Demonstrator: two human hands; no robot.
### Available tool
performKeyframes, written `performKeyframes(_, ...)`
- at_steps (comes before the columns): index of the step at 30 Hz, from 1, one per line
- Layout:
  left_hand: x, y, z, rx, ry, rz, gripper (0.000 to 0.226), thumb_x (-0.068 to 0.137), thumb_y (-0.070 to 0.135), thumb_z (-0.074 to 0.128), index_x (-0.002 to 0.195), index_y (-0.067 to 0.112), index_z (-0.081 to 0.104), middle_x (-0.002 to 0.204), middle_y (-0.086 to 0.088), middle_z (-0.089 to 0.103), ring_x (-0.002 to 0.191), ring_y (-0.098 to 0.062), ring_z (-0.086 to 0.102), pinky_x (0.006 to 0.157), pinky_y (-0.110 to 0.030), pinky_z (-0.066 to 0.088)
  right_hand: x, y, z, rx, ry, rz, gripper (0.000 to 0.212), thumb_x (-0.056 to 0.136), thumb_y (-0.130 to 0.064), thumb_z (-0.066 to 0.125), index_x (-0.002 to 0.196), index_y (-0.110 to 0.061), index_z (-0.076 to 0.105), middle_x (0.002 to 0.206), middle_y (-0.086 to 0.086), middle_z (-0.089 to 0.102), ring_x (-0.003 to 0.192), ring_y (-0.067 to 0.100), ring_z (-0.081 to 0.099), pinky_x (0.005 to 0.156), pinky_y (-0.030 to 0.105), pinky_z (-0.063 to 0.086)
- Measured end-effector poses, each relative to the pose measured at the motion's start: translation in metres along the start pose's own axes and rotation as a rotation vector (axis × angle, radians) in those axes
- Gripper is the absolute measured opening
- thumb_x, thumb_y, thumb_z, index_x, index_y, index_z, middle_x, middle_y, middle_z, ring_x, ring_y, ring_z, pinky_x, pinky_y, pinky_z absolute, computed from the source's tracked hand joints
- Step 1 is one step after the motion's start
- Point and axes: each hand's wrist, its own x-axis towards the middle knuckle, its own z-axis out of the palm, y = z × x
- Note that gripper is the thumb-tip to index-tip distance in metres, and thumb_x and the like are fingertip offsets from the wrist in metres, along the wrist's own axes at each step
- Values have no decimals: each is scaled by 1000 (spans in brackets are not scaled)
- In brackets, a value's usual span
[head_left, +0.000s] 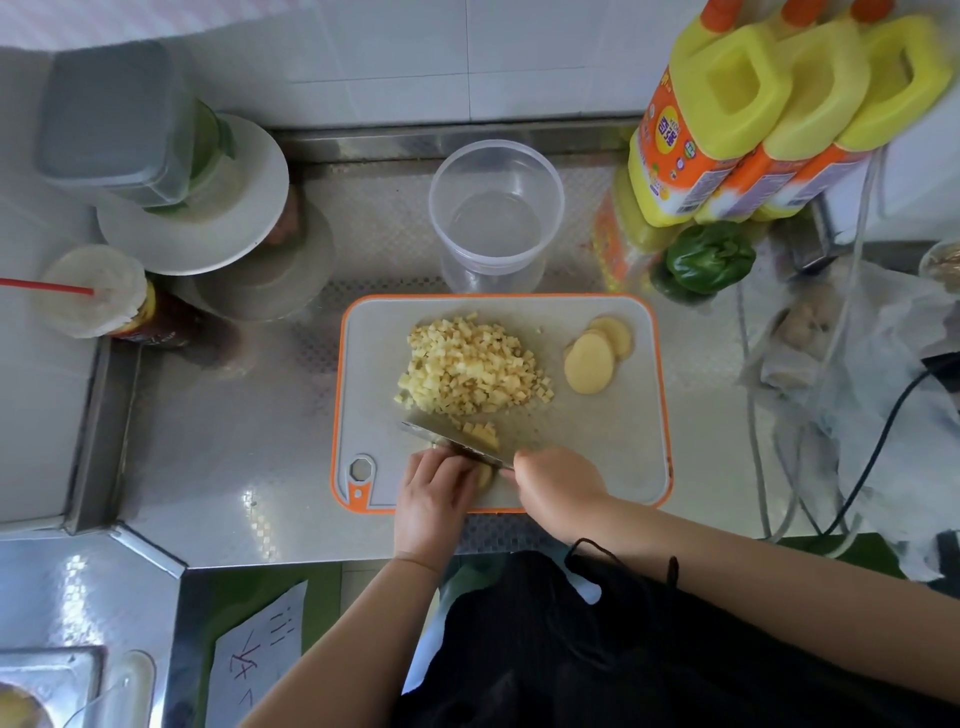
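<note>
Overhead: right grip (558, 486) clamped round knife (447, 441), blade angled across near end of orange-rimmed cutting board (613, 447) on steel desk (234, 441). Left grip (434, 486), fingers curled, pins potato piece (484, 475) to board just beside blade. Diced heap (470, 366) mid-board, round slices (589, 361) at right. Clear tub (496, 208) behind board, green pepper (709, 260) past far right corner.

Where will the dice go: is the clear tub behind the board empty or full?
Looks empty: the clear tub stands upright, lidless, only its bare bottom showing inside.
</note>
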Motion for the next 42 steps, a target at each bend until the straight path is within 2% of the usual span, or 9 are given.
performKeyframes(5, -1, 2, 1, 50, 29, 72, 20, 93, 21, 58, 85, 7, 69, 90, -5, 63, 91, -23, 51, 83, -29, 45, 10, 7, -8, 108, -13, 101, 42, 100, -47, 36, 100, -9, 55, 87, 7, 59, 82, 26, 59, 63, 30, 40)
performKeyframes(9, -3, 3, -7, 80, 51, 59, 22, 93, 24, 57, 85, 8, 71, 91, -5, 65, 92, -24, 52, 84, -31, 45, -2, 7, -9, 62, 74, 55, 38, 101, -46, 34, 82, -15, 42, 63, -2, 42, 62, 22, 49, 52, 30, 33)
performKeyframes(13, -5, 3, -9, 65, 16, -6, 26, 92, 26, 55, 87, 6, 70, 96, -9, 63, 94, -24, 49, 84, -29, 42, -17, 0, -9, -56, 120, -46, 34, 103, -41, 32, 82, -16, 42, 59, -3, 34, 48, 13, 32, 42, 29, 22)
performKeyframes(17, -8, 0, -7, 39, -1, -27, 26, 93, 27, 55, 88, 6, 70, 99, -8, 62, 94, -23, 49, 84, -28, 42, -12, -2, -10, -95, 63, -54, 30, 104, -32, 34, 95, -10, 53, 62, -2, 35, 51, 15, 34, 44, 28, 23)
performKeyframes(22, -8, -4, -4, 2, 0, -50, 25, 93, 27, 56, 90, 7, 70, 100, -7, 62, 94, -23, 50, 84, -27, 43, 1, -9, -5, -118, 3, 6, 4, 96, -12, 52, 95, -11, 56, 63, -2, 39, 53, 16, 41, 43, 27, 25)
performKeyframes(30, -6, -5, -1, 4, 11, -38, 24, 93, 26, 57, 90, 6, 71, 98, -8, 62, 94, -23, 51, 85, -24, 42, 4, -4, 9, -26, 29, 4, 28, 103, -29, 38, 99, -6, 55, 62, -2, 39, 62, 23, 48, 45, 29, 29)
performKeyframes(34, -6, -4, -1, 38, 33, -2, 24, 93, 24, 56, 87, 5, 69, 95, -9, 62, 92, -24, 50, 82, -29, 44, 9, 3, -4, 94, 5, 61, 37, 100, -46, 38, 89, -13, 51, 68, -4, 44, 68, 21, 48, 58, 30, 36)
performKeyframes(38, -6, 1, -8, 71, 35, 32, 25, 94, 24, 55, 86, 5, 69, 94, -10, 62, 93, -24, 51, 81, -31, 45, 0, 3, -8, 65, 18, 56, 43, 100, -46, 38, 67, -19, 32, 61, -4, 40, 60, 20, 46, 49, 31, 31)
performKeyframes(42, -11, 0, -14, 107, -4, 71, 25, 94, 25, 54, 88, 5, 68, 94, -9, 61, 89, -25, 51, 77, -31, 44, -17, -4, -9, -24, 94, -47, 37, 101, -43, 37, 77, -15, 41, 58, -3, 39, 50, 17, 39, 46, 31, 30)
